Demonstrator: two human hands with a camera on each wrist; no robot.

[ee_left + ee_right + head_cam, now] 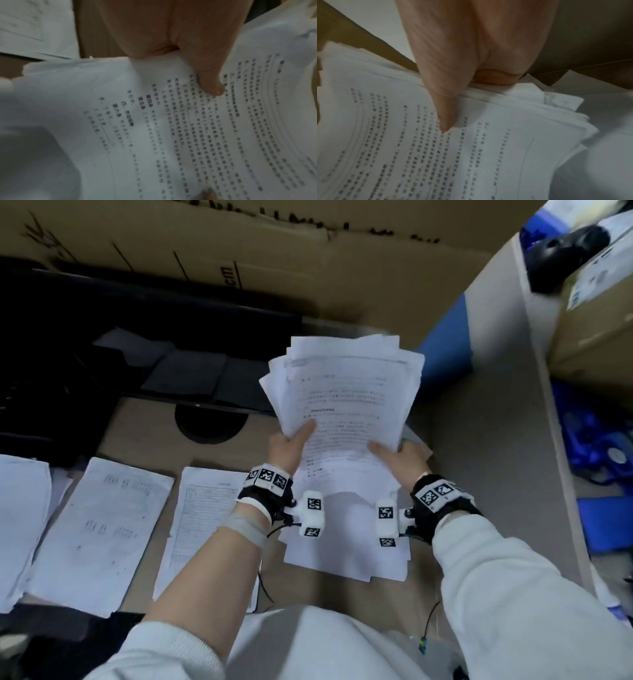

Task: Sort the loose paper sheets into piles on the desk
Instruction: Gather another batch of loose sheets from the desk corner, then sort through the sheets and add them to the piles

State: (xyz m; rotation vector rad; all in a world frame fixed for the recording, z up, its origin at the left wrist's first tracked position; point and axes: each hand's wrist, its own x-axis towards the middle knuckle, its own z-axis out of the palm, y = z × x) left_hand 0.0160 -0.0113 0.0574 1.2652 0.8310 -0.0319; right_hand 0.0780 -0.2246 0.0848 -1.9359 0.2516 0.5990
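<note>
We hold the stack of sheets [346, 392] raised above the desk [144, 419], its long axis running away from us and tilted up at the far end; our left hand [287, 446] grips the near left edge and our right hand [399, 455] grips the near right edge, so the stack lies straight ahead of both sets of fingers, equally near to each. In the wrist views each thumb lies flat on the printed top sheet while the other fingers curl beneath, clamping the paper between them; the edges of the sheets are fanned and uneven, not squared.

What the coming move turns on, as we judge it, is that the piles lie to our left and below: a pile directly under the stack [346, 549]; a form sheet [202, 515] just beside it; a further pile [102, 529] left of that; another pile [17, 525] at the far left edge. The left hand is the nearer one to all of these, so it would likely carry the top sheet across while the right keeps the rest.

The desk is pale tan; a dark keyboard tray [191, 378] and cardboard [239, 241] stand behind it, a blue partition [445, 344] to the right.
</note>
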